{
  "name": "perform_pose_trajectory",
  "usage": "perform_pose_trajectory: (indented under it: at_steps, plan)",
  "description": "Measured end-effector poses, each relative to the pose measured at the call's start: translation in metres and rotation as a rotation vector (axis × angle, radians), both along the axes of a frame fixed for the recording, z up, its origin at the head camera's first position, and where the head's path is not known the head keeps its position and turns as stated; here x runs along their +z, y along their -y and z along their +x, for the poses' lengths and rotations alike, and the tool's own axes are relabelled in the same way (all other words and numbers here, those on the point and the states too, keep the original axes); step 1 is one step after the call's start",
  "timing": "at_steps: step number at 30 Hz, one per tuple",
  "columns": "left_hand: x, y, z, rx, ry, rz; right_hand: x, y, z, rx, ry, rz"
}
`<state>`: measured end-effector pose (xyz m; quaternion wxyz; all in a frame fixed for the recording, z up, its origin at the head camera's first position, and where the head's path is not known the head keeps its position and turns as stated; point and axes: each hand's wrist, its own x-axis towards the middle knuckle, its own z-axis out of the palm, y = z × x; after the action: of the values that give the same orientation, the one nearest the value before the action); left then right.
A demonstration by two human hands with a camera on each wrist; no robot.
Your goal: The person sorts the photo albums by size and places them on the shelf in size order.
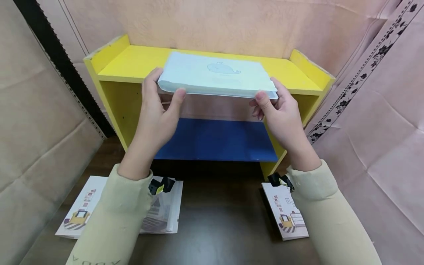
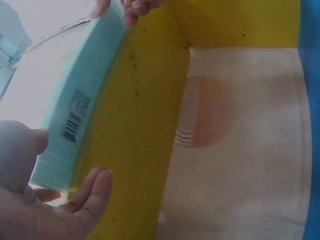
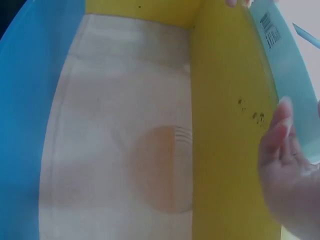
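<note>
Book (image 1: 212, 79): pale blue, marked with a whale drawing (image 1: 221, 69); held up level with the shelf unit's upper board, before its front edge; contact with the board cannot be told.
Left hand (image 1: 157, 110): the book's left end is grasped, the thumb being set on the near edge.
Right hand (image 1: 281, 112): the right end is pinched, thumb above and fingers beneath.
Barcode (image 2: 76, 116): printed on the book's narrow side, as seen from the left wrist.
Shelf unit (image 1: 314, 73): painted yellow, fitted with a blue lower board (image 1: 215, 141).
Tabletop (image 1: 218, 221): dark; white printed matter (image 1: 79, 209) is laid at left, partly hidden by a sleeve (image 1: 116, 217), and a white printed booklet (image 1: 288, 215) at right.
</note>
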<state>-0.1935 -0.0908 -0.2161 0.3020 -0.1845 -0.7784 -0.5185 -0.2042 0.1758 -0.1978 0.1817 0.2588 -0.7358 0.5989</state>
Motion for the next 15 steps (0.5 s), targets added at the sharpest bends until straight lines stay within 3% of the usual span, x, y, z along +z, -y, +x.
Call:
perform_pose_trajectory:
  at_steps: [5,15]
  plan:
    - [-0.011,0.005,-0.022,0.069,-0.031,-0.042,0.001,0.0,0.0,-0.137,0.017,0.081]
    - [-0.008,0.003,-0.034,0.242,-0.043,-0.074,-0.003,0.005,-0.01,-0.355,-0.044,-0.027]
